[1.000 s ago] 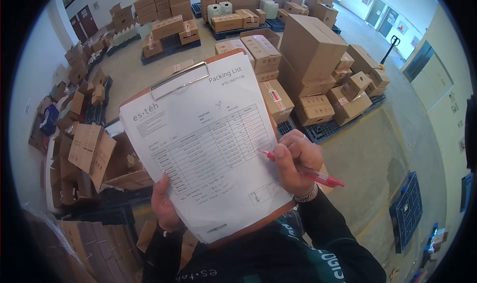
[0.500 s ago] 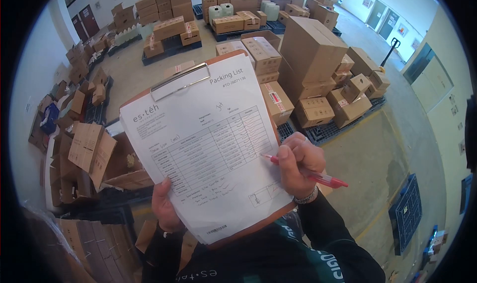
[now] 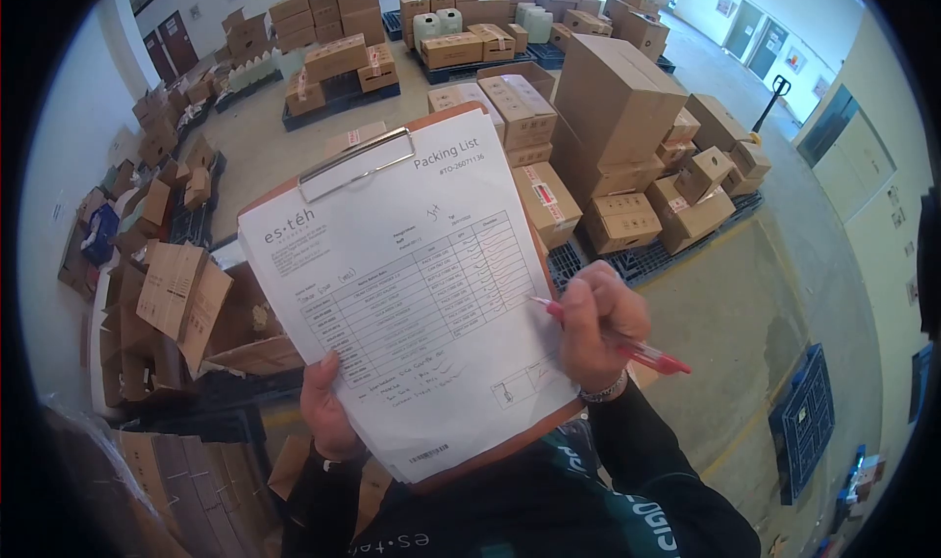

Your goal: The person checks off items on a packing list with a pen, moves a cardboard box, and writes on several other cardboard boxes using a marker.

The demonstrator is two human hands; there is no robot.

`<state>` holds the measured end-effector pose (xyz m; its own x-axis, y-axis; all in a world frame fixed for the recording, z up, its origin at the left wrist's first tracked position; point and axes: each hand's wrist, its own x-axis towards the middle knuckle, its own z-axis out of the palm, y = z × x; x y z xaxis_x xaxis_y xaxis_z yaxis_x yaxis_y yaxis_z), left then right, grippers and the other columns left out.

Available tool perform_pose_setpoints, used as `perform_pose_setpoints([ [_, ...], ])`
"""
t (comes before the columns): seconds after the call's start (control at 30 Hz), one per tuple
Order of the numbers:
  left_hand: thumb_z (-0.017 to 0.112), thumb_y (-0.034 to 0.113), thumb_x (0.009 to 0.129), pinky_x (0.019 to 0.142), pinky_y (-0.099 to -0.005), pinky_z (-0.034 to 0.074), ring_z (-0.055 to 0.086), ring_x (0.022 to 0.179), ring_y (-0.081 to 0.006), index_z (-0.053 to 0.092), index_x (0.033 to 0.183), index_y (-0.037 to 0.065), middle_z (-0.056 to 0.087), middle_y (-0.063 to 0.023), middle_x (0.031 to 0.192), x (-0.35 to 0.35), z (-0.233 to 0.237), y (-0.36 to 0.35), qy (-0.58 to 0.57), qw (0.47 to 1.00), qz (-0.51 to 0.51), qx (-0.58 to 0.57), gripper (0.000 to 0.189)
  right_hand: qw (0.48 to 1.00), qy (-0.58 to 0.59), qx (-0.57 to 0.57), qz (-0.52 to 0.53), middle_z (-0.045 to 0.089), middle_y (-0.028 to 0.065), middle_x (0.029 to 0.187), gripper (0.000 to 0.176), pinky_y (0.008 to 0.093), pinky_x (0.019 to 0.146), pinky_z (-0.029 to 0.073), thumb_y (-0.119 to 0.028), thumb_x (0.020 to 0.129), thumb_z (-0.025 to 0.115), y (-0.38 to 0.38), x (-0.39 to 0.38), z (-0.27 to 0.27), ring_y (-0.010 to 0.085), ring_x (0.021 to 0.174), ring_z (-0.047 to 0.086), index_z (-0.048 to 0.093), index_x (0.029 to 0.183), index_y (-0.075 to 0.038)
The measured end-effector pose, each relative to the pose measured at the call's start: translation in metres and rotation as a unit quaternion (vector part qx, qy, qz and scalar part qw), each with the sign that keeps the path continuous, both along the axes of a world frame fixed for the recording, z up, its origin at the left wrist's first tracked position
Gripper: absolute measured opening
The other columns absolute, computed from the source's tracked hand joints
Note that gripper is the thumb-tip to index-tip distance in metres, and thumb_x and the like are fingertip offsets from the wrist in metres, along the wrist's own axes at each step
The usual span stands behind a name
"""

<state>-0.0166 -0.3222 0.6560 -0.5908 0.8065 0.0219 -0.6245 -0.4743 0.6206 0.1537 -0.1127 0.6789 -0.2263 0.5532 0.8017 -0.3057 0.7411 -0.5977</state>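
Note:
My left hand (image 3: 331, 416) grips the lower left side of a brown clipboard (image 3: 529, 429), its thumb resting on the paper's edge. Under the metal clip (image 3: 361, 163) sits a white packing list (image 3: 392, 303) with a printed table, handwritten notes and red marks down the last column. A red pen (image 3: 637, 350) is pinched in my right hand (image 3: 603, 328). Its tip is over the right edge of the table, near the lower rows. The board tilts towards me in front of my dark sleeves.
Cardboard boxes (image 3: 618, 107) are stacked on pallets ahead and to the right. Opened cartons (image 3: 181, 298) lie at the left. A dark blue pallet (image 3: 802, 421) rests on the floor at right, and a pallet jack (image 3: 774, 102) stands farther back. White jugs (image 3: 438, 24) are among the far boxes.
My right hand and the red pen have shifted slightly to the right, the pen tip moving right across the paper. My left hand keeps its hold on the clipboard.

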Motion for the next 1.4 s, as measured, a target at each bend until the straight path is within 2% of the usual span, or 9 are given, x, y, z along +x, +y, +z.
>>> perform_pose_setpoints([
  [0.3,0.043,0.028,0.096,0.106,-0.0469,0.043,0.052,0.126,-0.0341,0.035,0.144,-0.003,0.049,-0.0216,0.141,-0.012,-0.006,0.000,0.040,0.998,0.010,-0.041,0.058,0.995,0.055,0.000,0.081,0.058,0.0073,0.066,0.030,0.0300,0.056,0.041,-0.026,0.097,0.059,-0.008,0.019,0.009,0.0163,0.060,0.052,0.055,0.078,-0.004],
  [0.43,0.043,0.029,0.096,0.106,-0.0463,0.043,0.052,0.126,-0.0343,0.035,0.143,-0.004,0.049,-0.0218,0.140,-0.006,0.012,0.009,-0.004,1.000,0.000,-0.025,0.058,0.990,0.045,0.132,0.005,0.058,0.0058,0.071,0.030,0.0288,0.055,0.040,-0.032,0.089,0.071,-0.009,0.023,0.066,0.0153,0.059,0.051,0.061,0.088,-0.004],
  [0.57,0.042,0.030,0.097,0.106,-0.0464,0.043,0.052,0.126,-0.0349,0.036,0.142,-0.005,0.050,-0.0223,0.139,-0.014,0.018,0.014,0.016,1.000,0.017,0.009,0.057,0.985,0.013,0.152,0.080,0.053,-0.0009,0.087,0.035,0.0274,0.068,0.037,-0.042,0.085,0.075,-0.045,0.039,0.131,0.0151,0.085,0.046,0.058,0.105,-0.019],
  [0.67,0.041,0.031,0.099,0.106,-0.0464,0.043,0.053,0.125,-0.0346,0.037,0.141,-0.006,0.051,-0.0227,0.138,-0.004,0.020,0.016,0.018,0.999,0.016,0.032,0.056,0.973,0.017,0.200,0.113,0.053,-0.0062,0.087,0.047,0.0264,0.069,0.036,-0.047,0.076,0.082,-0.041,0.061,0.125,0.0137,0.086,0.045,0.058,0.110,-0.024],
  [0.93,0.039,0.033,0.098,0.106,-0.0460,0.042,0.051,0.127,-0.0355,0.029,0.145,-0.005,0.045,-0.0245,0.142,-0.029,0.017,-0.002,0.030,0.994,0.107,0.005,0.062,0.971,-0.010,0.228,0.075,0.057,0.0031,0.087,0.059,0.0285,0.071,0.042,-0.046,0.074,0.084,-0.016,0.035,0.126,0.0160,0.079,0.052,0.059,0.111,-0.009],
  [1.0,0.039,0.033,0.099,0.108,-0.0452,0.039,0.049,0.128,-0.0345,0.030,0.145,-0.004,0.045,-0.0223,0.143,-0.035,0.012,-0.009,0.022,0.992,0.124,0.012,0.060,0.987,-0.016,0.152,0.046,0.059,0.0067,0.090,0.053,0.0273,0.073,0.043,-0.041,0.079,0.081,-0.005,0.038,0.103,0.0164,0.080,0.054,0.059,0.111,-0.004],
  [1.1,0.041,0.032,0.099,0.110,-0.0431,0.036,0.048,0.130,-0.0326,0.031,0.146,-0.003,0.044,-0.0188,0.146,-0.045,0.001,-0.022,0.000,0.989,0.151,0.000,0.059,0.999,-0.014,-0.045,0.007,0.063,0.0099,0.094,0.042,0.0272,0.080,0.048,-0.018,0.085,0.078,0.001,0.040,0.066,0.0134,0.087,0.060,0.061,0.117,0.003],
  [1.27,0.041,0.033,0.099,0.110,-0.0431,0.036,0.047,0.130,-0.0332,0.028,0.147,-0.003,0.042,-0.0194,0.146,-0.056,-0.024,-0.033,-0.014,0.973,0.214,-0.091,0.061,0.957,-0.124,-0.263,-0.013,0.066,0.0094,0.106,0.025,0.0262,0.085,0.050,-0.015,0.100,0.056,0.012,0.038,-0.028,0.0131,0.096,0.062,0.062,0.117,0.002],
  [1.4,0.040,0.032,0.099,0.109,-0.0432,0.037,0.048,0.129,-0.0333,0.029,0.146,-0.005,0.044,-0.0199,0.145,-0.062,-0.049,-0.035,-0.024,0.974,0.189,-0.122,0.060,0.887,-0.244,-0.386,0.064,0.068,0.0060,0.104,0.033,0.0253,0.079,0.050,-0.025,0.102,0.052,-0.004,0.041,-0.114,0.0106,0.095,0.063,0.059,0.125,-0.001],
])
